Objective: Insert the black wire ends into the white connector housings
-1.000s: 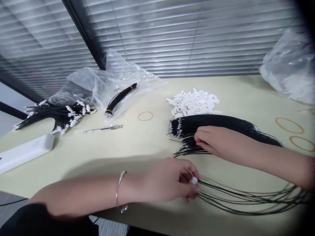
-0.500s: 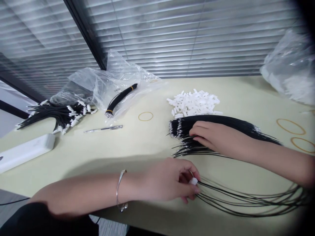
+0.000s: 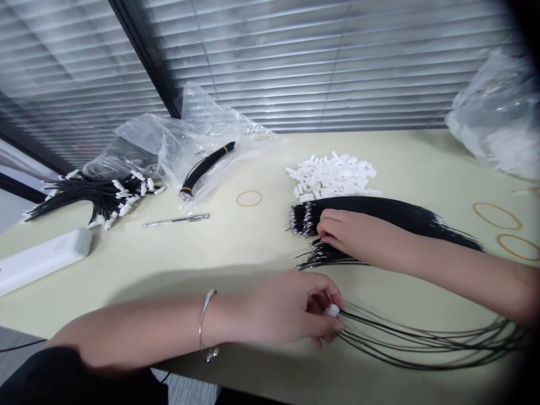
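Two hands at work: left hand [image 3: 291, 306] pinches a white connector [image 3: 332, 310]; right hand [image 3: 358, 236] rests fingers-together on loose black wires [image 3: 396, 211].

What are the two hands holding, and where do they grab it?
The left hand pinches a small white connector at its sides, with thin black wires trailing from it. The right hand rests on the pile of loose black wires, fingertips at the metal-tipped ends; no clear grip.

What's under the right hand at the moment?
The right hand lies on the black wire pile, fingertips near the metal-tipped ends. Loose wires fan out below it. Whether the fingers pinch a wire is hidden by the hand.
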Demonstrator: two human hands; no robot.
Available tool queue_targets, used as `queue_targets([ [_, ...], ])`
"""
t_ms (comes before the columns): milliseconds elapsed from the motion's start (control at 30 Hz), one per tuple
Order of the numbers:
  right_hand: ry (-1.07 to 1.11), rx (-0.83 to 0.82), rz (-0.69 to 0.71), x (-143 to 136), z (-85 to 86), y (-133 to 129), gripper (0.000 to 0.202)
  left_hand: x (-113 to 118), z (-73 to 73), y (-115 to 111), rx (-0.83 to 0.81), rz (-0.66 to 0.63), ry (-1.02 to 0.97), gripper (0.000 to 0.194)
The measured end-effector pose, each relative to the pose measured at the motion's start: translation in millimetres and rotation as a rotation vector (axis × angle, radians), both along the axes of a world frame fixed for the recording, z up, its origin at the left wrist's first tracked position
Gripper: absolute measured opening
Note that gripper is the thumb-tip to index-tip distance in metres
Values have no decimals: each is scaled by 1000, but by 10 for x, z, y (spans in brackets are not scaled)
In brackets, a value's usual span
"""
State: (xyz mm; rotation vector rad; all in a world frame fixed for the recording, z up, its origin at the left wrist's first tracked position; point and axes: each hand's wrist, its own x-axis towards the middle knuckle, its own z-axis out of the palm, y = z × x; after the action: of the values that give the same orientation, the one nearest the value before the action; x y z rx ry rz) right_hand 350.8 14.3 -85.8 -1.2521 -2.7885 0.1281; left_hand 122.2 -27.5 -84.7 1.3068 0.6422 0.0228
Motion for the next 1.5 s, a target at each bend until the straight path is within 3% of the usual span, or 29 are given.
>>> queue_targets([
  [100, -49, 30, -11, -43, -21, -37, 20, 8, 3, -3, -9, 18, -6, 15],
  [267, -78, 65, -18, -84, -34, -85, 24, 17, -17, -21, -73, 53, -25, 27],
  [433, 10, 36, -116, -33, 81, -162, 18, 15, -3, -18, -100, 85, -29, 28],
  [533, 133, -36, -245, 24, 222, -202, 16, 32, 13, 13, -83, 166, -60, 30],
  [667, 443, -206, -371, 81, 370, -207, 29, 74, 5, 67, -164, 284, -145, 34],
  [900, 571, -266, -379, 110, 352, -203, 29, 105, -11, 101, -246, 354, -197, 37],
  [1100, 719, -137, -257, 96, 365, -175, 23, 95, 2, 94, -251, 376, -178, 36],
  [1333, 539, -293, -398, 1, 706, -626, 32, 85, 33, 179, -276, 552, -247, 32],
  [1500, 428, -518, -450, -152, 581, -709, 26, 94, 54, 190, -278, 607, -244, 26],
])
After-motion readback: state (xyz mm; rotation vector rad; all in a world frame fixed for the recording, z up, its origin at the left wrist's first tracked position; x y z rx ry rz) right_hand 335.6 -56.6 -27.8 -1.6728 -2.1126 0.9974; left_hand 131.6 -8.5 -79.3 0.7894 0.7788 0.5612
